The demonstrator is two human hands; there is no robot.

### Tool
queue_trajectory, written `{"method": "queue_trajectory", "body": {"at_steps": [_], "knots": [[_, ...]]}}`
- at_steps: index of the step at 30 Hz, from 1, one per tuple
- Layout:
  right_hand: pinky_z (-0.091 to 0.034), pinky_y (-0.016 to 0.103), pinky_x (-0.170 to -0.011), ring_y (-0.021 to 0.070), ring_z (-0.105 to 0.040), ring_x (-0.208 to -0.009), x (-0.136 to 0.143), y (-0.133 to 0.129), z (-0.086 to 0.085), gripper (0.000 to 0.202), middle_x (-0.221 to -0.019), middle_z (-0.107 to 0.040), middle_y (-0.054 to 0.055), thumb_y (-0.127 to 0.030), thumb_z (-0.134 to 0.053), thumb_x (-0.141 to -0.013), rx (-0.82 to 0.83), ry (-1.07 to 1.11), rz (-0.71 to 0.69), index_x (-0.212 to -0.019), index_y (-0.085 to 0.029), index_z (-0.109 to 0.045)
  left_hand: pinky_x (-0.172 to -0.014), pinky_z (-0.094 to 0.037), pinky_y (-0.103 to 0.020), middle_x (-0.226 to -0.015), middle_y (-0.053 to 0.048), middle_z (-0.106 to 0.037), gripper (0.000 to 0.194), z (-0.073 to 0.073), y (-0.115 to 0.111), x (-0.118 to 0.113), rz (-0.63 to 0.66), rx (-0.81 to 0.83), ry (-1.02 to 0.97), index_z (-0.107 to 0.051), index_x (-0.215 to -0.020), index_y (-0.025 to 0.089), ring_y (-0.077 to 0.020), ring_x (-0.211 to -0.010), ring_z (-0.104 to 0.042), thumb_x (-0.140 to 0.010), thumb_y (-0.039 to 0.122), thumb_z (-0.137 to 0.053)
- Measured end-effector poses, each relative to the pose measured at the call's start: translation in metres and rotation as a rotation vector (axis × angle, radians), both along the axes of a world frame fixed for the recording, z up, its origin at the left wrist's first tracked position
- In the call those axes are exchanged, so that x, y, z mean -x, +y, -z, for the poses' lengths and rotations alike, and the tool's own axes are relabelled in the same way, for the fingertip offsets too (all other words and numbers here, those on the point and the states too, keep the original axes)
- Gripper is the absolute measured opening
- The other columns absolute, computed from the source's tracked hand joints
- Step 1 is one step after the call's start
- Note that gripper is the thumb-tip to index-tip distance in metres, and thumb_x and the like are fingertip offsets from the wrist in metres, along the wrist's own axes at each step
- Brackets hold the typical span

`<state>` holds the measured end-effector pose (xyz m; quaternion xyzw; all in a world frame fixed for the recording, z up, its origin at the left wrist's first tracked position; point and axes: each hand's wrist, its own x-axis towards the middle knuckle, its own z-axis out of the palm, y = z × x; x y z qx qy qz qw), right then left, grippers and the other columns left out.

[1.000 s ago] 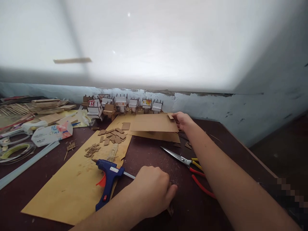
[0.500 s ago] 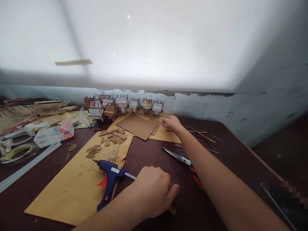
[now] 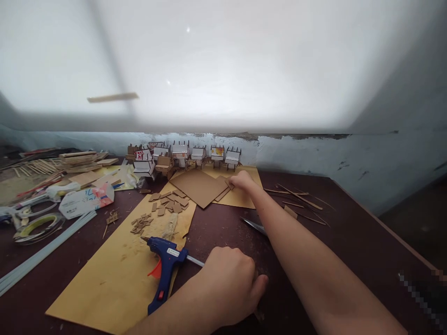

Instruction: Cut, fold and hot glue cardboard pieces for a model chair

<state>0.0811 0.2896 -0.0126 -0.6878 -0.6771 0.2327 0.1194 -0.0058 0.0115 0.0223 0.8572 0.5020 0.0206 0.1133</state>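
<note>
My left hand (image 3: pixel 232 284) is closed in the foreground, its fingers curled under; a brown bit shows faintly below it, and what it grips is hidden. At the back, my right hand (image 3: pixel 242 180) has its fingers pinched at the edge of a small cardboard piece (image 3: pixel 222 182) beside the large cardboard sheet (image 3: pixel 199 187). A blue glue gun (image 3: pixel 165 267) lies left of my left hand, a glue stick (image 3: pixel 195 261) poking from its rear. Scissors (image 3: pixel 254 225) lie partly covered by my right forearm.
Several miniature cardboard chairs (image 3: pixel 180 151) line the wall. Small cardboard pieces (image 3: pixel 171 203) and smaller bits (image 3: pixel 141 223) lie on yellow paper (image 3: pixel 101 279). Glue sticks (image 3: pixel 49 251), tape rolls (image 3: pixel 40 228) and wood strips (image 3: pixel 78 160) crowd the left. Thin strips (image 3: pixel 303 200) lie right.
My right hand has shifted slightly left, against the small cardboard pieces. A small cardboard piece now shows among the thin strips on the right. My left hand stays closed; the whole view has shifted slightly.
</note>
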Motion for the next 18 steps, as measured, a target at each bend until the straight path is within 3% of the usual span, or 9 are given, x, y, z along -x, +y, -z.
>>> {"method": "queue_trajectory", "body": {"at_steps": [13, 18], "knots": [[-0.058, 0.045, -0.089, 0.0264, -0.067, -0.107, 0.016, -0.002, -0.009, 0.035, -0.129, -0.064, 0.011, -0.033, -0.067, -0.098, -0.029, -0.1, -0.055, -0.129, -0.016, -0.062, -0.063, -0.055, -0.041, -0.075, -0.014, -0.076, 0.053, 0.004, -0.001, 0.002, -0.006, 0.023, -0.023, -0.076, -0.077, 0.015, -0.0328, -0.072, -0.074, -0.1, 0.045, -0.039], [-0.058, 0.045, -0.089, 0.0261, -0.067, -0.107, 0.03, 0.0, -0.006, 0.036, -0.129, -0.064, 0.012, -0.032, -0.067, -0.098, -0.012, -0.14, -0.025, -0.129, -0.015, -0.062, -0.069, -0.056, -0.042, -0.09, -0.013, -0.074, 0.043, -0.005, 0.009, 0.01, -0.192, -0.046, -0.029, -0.075, -0.084, 0.016, -0.0325, -0.085, -0.072, -0.095, 0.048, -0.049]]}}
